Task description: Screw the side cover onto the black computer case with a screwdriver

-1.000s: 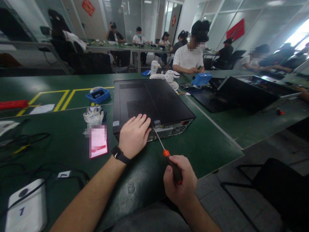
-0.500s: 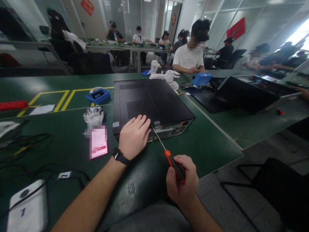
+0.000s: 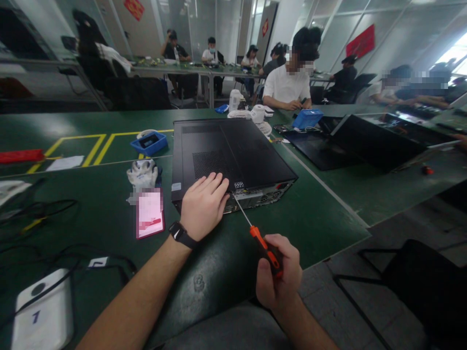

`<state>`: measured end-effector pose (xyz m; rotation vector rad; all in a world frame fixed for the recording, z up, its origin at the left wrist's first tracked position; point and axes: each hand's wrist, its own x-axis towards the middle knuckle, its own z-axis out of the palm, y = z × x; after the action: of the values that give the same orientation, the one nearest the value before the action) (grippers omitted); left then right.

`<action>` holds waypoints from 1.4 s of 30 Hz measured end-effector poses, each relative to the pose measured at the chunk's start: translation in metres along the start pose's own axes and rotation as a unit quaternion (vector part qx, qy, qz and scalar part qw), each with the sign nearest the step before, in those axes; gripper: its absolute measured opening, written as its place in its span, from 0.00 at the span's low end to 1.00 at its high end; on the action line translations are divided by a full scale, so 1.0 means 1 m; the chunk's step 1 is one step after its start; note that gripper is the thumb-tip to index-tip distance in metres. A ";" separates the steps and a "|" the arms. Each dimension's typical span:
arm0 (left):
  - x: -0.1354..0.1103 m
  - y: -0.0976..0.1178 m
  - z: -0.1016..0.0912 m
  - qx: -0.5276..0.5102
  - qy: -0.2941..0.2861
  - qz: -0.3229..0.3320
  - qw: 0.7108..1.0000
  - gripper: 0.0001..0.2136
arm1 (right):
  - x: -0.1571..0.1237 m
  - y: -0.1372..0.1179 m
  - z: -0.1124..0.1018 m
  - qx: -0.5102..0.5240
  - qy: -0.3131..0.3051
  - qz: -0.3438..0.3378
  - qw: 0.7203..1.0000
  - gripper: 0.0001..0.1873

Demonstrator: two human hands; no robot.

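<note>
A black computer case lies flat on the green table, its back panel with ports and a fan grille facing me. My left hand rests on the case's near edge, fingers stretched over the top panel beside the vent holes. In my right hand is a screwdriver with an orange and black handle. Its shaft slants up to the left, and the tip meets the upper edge of the back panel near my left fingertips. The screw, if any, under the tip is too small to make out.
Left of the case are a pink-screened phone, work gloves and a blue tray. Black cables and a white box lie at near left. A co-worker sits across, near opened black equipment.
The screwdriver handle has turned in my right hand, showing more orange. My left hand keeps its place on the case. The whole view has shifted slightly.
</note>
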<state>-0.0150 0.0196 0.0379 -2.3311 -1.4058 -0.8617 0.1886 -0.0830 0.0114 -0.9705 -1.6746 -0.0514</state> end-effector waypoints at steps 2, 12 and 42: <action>0.000 0.000 0.000 -0.001 -0.003 -0.001 1.000 0.17 | 0.002 0.000 0.001 0.017 0.005 -0.008 1.000 0.22; 0.000 0.000 0.000 -0.012 0.005 -0.004 1.000 0.17 | 0.001 -0.001 0.003 0.012 -0.002 -0.005 1.000 0.19; 0.002 -0.002 0.002 0.008 0.018 0.013 1.000 0.16 | 0.036 -0.016 0.006 -0.060 0.076 0.023 0.995 0.11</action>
<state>-0.0152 0.0226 0.0372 -2.3051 -1.3608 -0.8773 0.1733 -0.0701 0.0465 -1.0681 -1.5233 -0.1930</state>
